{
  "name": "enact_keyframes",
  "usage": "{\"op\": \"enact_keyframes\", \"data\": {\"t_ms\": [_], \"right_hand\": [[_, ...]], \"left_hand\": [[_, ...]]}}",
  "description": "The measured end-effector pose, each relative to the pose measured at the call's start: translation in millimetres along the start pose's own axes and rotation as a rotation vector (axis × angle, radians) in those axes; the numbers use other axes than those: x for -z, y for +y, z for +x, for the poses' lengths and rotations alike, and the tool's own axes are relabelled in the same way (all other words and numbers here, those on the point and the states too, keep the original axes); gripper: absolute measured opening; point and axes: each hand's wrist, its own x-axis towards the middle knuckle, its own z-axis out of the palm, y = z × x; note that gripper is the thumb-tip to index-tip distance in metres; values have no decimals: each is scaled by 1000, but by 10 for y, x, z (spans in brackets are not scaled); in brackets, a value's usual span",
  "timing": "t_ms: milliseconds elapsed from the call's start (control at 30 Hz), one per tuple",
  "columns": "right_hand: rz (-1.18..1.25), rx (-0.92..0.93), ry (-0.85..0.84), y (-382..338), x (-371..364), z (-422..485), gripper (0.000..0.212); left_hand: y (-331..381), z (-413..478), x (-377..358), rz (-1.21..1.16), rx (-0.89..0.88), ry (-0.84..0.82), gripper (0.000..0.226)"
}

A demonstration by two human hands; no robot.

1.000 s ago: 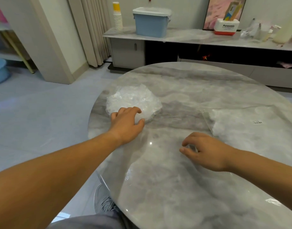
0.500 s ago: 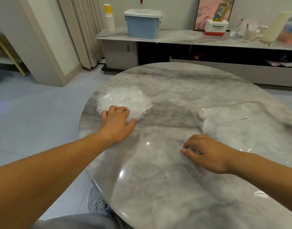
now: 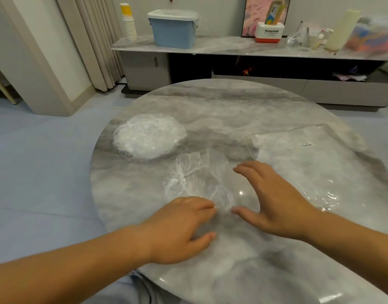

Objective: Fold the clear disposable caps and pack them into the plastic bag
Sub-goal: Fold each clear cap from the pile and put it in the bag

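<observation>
A clear cap (image 3: 199, 176) lies spread near the bench's (image 3: 232, 106) front edge. The left hand (image 3: 182, 229) rests loose fingers on its near rim. The right hand (image 3: 274, 202), fingers straight and thumb splayed, touches it beside the plastic bag (image 3: 315, 163).

Single clear cap (image 3: 201, 178) flat, ctr; cap pile (image 3: 149, 139) left; bag (image 3: 315, 163) right.

A round grey marble table (image 3: 232, 110) with a glossy top. Towards its left edge sits a rounded pile of clear caps (image 3: 149, 139). A single cap (image 3: 199, 176) lies spread flat in the middle, nearer the person. A clear plastic bag (image 3: 315, 163) lies flat on the right.
</observation>
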Motion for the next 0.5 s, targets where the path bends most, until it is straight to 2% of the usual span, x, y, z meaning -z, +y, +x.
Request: {"op": "enact_keyframes", "data": {"t_ms": [67,133,267,367,500], "right_hand": [[72,89,35,-85,4,-133,77],[146,146,-3,-159,-15,-257,70],[220,118,-180,-174,-172,-392,63],[234,75,-279,-127,-301,-421,55],[233,62,-244,-122,-345,-389,45]], "left_hand": [[55,-66,-103,-20,-42,-25,55],[40,-117,-191,-48,-83,-28,53],[-71,-172,-280,-128,-134,12,45],[-149,-173,-278,-209,-51,92,48],[-255,-107,-253,-244,64,137,40]]}}
